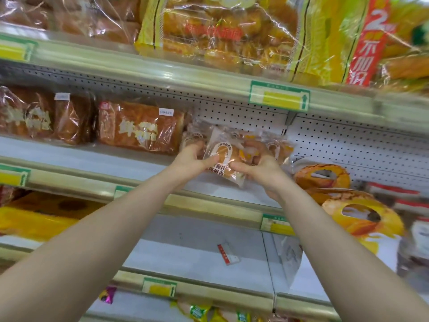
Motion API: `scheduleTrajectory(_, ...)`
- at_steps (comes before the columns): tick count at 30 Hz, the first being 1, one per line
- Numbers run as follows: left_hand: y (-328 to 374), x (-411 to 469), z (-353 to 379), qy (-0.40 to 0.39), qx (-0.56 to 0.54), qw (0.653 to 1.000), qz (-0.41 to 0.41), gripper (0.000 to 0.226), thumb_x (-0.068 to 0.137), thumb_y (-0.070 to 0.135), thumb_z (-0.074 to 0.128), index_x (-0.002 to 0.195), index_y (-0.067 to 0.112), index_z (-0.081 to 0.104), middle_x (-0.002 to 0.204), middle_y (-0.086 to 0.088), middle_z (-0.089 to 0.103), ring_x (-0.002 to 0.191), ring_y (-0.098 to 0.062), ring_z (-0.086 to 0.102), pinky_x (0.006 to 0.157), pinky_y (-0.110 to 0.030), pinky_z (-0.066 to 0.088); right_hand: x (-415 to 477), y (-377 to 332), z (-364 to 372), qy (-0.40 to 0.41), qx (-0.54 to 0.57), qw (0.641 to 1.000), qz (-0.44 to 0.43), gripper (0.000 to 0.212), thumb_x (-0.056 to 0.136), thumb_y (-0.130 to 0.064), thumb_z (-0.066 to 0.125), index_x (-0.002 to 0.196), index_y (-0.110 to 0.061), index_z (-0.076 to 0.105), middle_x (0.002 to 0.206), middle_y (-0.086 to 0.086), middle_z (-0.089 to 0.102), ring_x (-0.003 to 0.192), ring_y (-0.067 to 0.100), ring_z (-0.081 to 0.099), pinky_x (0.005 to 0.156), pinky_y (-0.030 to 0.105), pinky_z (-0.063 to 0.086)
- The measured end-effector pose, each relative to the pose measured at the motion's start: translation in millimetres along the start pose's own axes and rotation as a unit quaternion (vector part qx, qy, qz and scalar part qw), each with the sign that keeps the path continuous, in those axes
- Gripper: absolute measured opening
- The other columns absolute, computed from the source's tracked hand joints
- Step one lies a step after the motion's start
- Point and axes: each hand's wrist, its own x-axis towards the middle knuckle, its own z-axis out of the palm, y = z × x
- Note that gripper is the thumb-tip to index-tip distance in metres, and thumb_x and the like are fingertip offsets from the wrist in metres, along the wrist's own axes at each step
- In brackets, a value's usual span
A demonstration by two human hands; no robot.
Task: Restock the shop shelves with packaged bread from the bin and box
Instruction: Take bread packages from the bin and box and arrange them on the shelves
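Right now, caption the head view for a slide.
At the middle shelf, left hand and right hand hold a bread packet.

This is a shop, seen at its bread section. Tiered metal shelves (162,74) run across the view, and their front edges carry green-and-yellow price label holders (279,96). A white perforated back panel (232,110) stands behind the middle tier. Sealed bags of brown loaves (139,126) with small stickers sit in a row. Larger bread bags (227,33) fill the tier above, beside a red promotional banner (369,43).
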Motion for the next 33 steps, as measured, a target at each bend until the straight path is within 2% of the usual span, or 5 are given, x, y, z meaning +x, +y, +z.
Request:
scheduleTrajectory(5,-12.2,0.5,-1.0,0.110,0.240,0.957,0.123,0.042,0.086,0.020,0.070,0.127,0.020,0.062,0.124,-0.001,0.065,0.111,-0.020,0.060,0.094,-0.029,0.045,-2.5,10.9,-29.0,0.030,-0.124,0.990,0.061,0.052,0.079,-0.016,0.081,0.123,-0.011,0.053,0.094,-0.008,0.065,0.073,-0.002,0.064,0.056,0.011,0.045)
scheduleTrajectory(11,-24.0,14.7,-7.9,0.114,0.379,0.911,0.116,0.071,0.080,0.019,0.073,0.143,0.032,0.043,0.153,-0.006,0.032,0.140,-0.037,0.030,0.110,-0.050,0.036,10.4,8.0,-23.6,0.058,-0.250,0.966,0.010,0.081,0.069,-0.021,0.087,0.135,-0.026,0.040,0.098,-0.005,0.059,0.097,0.022,0.059,0.073,0.030,0.051)
scheduleTrajectory(15,-29.3,24.1,-12.4,0.095,0.399,0.904,0.116,0.080,0.076,0.016,0.077,0.142,0.041,0.040,0.154,-0.003,0.030,0.144,-0.033,0.023,0.107,-0.054,0.040,20.2,20.8,-12.5,0.058,-0.316,0.946,-0.028,0.088,0.054,-0.041,0.080,0.130,-0.055,0.037,0.123,0.007,0.054,0.099,0.033,0.064,0.089,0.048,0.055)
scheduleTrajectory(28,-31.8,29.6,-8.8,0.127,0.411,0.896,0.111,0.076,0.077,0.022,0.078,0.142,0.035,0.043,0.150,0.000,0.034,0.139,-0.035,0.027,0.100,-0.052,0.045,34.8,21.8,0.8,0.083,-0.354,0.931,-0.025,0.084,0.076,-0.018,0.081,0.142,-0.039,0.033,0.137,0.013,0.043,0.108,0.031,0.058,0.080,0.028,0.042)
scheduleTrajectory(33,-29.0,22.4,-16.1,0.142,0.438,0.883,0.089,0.086,0.076,0.036,0.080,0.147,0.030,0.032,0.150,-0.007,0.034,0.132,-0.039,0.039,0.099,-0.049,0.045,18.9,10.6,4.1,0.124,-0.405,0.905,-0.037,0.094,0.075,-0.023,0.082,0.150,-0.035,0.027,0.151,0.014,0.023,0.137,0.037,0.031,0.103,0.045,0.040)
